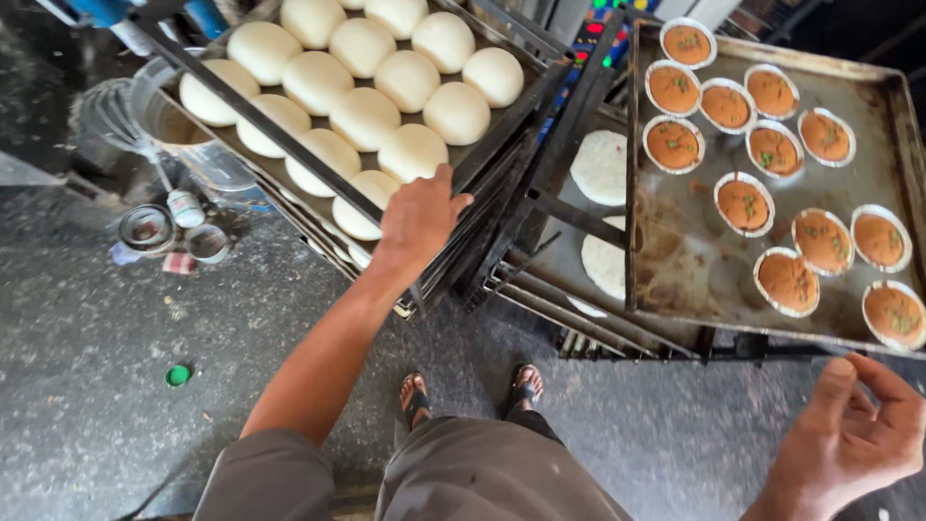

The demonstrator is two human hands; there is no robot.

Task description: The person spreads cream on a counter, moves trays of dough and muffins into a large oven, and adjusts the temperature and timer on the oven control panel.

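My left hand (418, 217) grips the near edge of a dark metal tray (502, 121) that carries several round white dough balls (365, 118). This tray sits tilted in a metal rack (540, 207). My right hand (849, 439) hovers with fingers apart and nothing in it, just below the front edge of a second, worn baking tray (675, 256). That tray holds several brown baked cakes in foil cups (743, 205), some with green flecks on top.
Flat white dough discs (600, 166) lie on a lower rack shelf. On the dark speckled floor at left stand a metal whisk (121, 121), a bucket (164, 121), small tins (147, 230) and a green cap (177, 374). My sandalled feet (471, 391) stand below the rack.
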